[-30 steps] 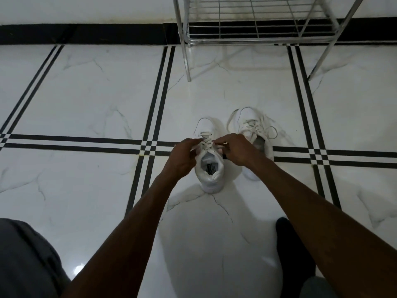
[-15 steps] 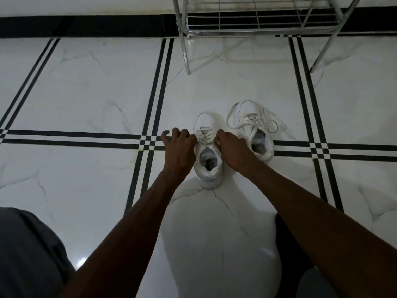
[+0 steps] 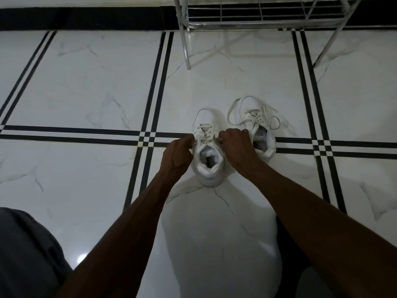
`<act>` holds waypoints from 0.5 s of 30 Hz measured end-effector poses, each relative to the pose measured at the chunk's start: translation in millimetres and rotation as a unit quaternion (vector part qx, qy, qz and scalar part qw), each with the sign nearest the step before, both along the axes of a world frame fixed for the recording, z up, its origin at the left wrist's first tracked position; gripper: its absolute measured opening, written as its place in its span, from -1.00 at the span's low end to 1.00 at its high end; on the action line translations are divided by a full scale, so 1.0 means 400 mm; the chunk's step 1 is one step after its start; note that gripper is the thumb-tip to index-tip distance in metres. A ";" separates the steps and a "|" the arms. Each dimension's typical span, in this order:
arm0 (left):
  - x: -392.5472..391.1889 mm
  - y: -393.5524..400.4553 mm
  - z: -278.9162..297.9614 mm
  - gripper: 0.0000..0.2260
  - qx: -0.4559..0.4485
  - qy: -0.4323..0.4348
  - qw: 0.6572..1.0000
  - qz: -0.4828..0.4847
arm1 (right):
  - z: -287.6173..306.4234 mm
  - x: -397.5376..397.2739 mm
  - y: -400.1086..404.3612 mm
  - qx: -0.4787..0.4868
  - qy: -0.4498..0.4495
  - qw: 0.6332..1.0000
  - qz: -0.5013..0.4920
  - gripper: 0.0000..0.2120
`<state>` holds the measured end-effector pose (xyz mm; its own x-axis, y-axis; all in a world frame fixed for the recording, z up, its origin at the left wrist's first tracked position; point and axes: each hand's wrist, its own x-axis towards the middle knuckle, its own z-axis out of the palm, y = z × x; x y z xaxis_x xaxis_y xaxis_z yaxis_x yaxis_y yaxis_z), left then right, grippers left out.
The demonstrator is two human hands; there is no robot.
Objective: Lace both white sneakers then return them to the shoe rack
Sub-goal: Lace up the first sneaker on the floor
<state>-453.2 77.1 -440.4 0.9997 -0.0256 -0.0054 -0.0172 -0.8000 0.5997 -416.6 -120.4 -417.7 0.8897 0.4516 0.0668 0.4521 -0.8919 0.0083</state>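
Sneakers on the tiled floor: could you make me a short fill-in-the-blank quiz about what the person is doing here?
1. Both hands, left hand and right hand, work on the ____ sneaker of the pair.
2. The other sneaker has its lace ends lying ____.
3. The shoe rack holds ____ shoes on its visible shelf.

Missing words: left; loose; no

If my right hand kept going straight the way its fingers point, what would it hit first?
Probably the near sneaker: the right hand sits at its right side, fingers aimed leftward at the laces. It seems already touching them, though the exact contact is hard to see.
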 end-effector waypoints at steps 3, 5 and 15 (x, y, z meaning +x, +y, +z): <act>0.001 0.004 -0.005 -0.50 0.010 -0.008 1.000 0.000 | -0.018 0.004 -0.014 -0.014 -0.013 1.000 -0.004 -0.84; 0.004 0.005 -0.004 -0.52 0.015 -0.007 1.000 0.008 | -0.018 0.008 -0.008 -0.012 0.008 1.000 -0.019 -0.90; 0.007 0.001 0.050 -0.79 -0.179 0.089 0.975 0.098 | 0.017 0.019 0.010 0.245 0.262 0.918 -0.167 -0.84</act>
<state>-450.2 77.4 -420.4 0.9695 0.1338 -0.2053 0.2451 -0.5169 0.8202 -409.0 -116.2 -411.0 0.9410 0.1769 -0.2885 -0.0214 -0.8198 -0.5723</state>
